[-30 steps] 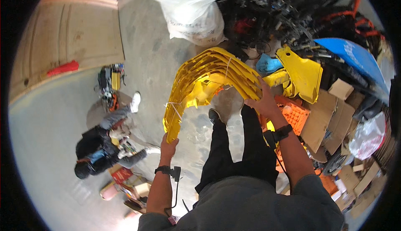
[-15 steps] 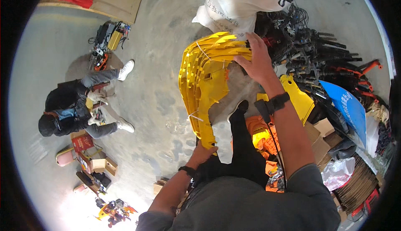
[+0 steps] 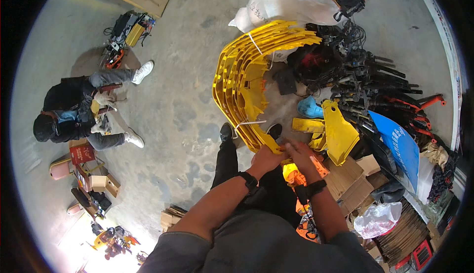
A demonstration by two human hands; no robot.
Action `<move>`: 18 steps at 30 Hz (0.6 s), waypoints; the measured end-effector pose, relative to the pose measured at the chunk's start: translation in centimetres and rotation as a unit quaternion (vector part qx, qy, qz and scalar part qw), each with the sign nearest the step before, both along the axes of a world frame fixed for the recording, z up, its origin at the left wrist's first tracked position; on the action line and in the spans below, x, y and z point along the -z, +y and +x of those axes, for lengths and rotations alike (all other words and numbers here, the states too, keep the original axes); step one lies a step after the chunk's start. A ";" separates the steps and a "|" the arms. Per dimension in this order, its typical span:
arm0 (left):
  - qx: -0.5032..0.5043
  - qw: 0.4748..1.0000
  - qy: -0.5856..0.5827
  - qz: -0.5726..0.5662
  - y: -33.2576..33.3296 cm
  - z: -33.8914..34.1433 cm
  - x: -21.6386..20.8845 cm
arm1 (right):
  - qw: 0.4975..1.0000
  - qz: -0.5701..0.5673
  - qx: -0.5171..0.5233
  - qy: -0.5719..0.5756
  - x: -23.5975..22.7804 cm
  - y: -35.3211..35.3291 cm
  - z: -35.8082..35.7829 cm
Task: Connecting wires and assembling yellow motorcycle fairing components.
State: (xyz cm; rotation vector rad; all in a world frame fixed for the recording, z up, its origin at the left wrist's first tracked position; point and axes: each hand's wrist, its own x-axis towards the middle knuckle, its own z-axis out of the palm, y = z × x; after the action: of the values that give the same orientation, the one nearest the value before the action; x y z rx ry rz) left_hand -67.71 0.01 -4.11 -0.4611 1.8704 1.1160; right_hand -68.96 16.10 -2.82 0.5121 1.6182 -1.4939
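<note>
A nested stack of curved yellow plastic panels (image 3: pixel 232 70) arches in front of me, bound with white ties near its far and near ends. My left hand (image 3: pixel 267 160) is closed around the stack's near end. Beside it, my right hand (image 3: pixel 300 157) is at the same end, its fingers bent against the panel edges; its fingertips are partly hidden. The stack's far end reaches over toward a white sack (image 3: pixel 284 3), and nothing grips it there.
Loose yellow panels (image 3: pixel 340 132), a blue board (image 3: pixel 397 144) and a pile of black metal parts (image 3: pixel 365 80) lie to my right, with cardboard (image 3: pixel 348 179) nearer. At far left, a seated person (image 3: pixel 74 110) in gloves handles something. Orange parts (image 3: pixel 295 174) lie by my legs.
My right hand has left the stack's far end and come down beside my left hand at the near end. The stack has shifted and turned, its far end now reaching farther right.
</note>
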 end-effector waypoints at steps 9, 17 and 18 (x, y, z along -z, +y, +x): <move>0.039 0.987 -0.101 0.117 1.8 -1.9 -1.8 | 0.973 -0.082 0.215 -0.027 1.4 1.5 6.2; 0.187 0.957 -0.166 0.151 -0.2 -2.1 -2.0 | 0.946 -0.003 0.323 0.015 3.6 2.3 7.6; 0.185 0.951 -0.200 0.144 -1.2 -3.1 -2.2 | 0.943 -0.004 0.332 0.003 4.3 2.6 8.2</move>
State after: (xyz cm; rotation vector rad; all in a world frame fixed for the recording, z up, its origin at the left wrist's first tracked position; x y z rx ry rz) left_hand -70.83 -1.19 -1.87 -0.1426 1.3424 0.9359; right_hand -60.72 18.69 -7.13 1.1297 1.5125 -1.9771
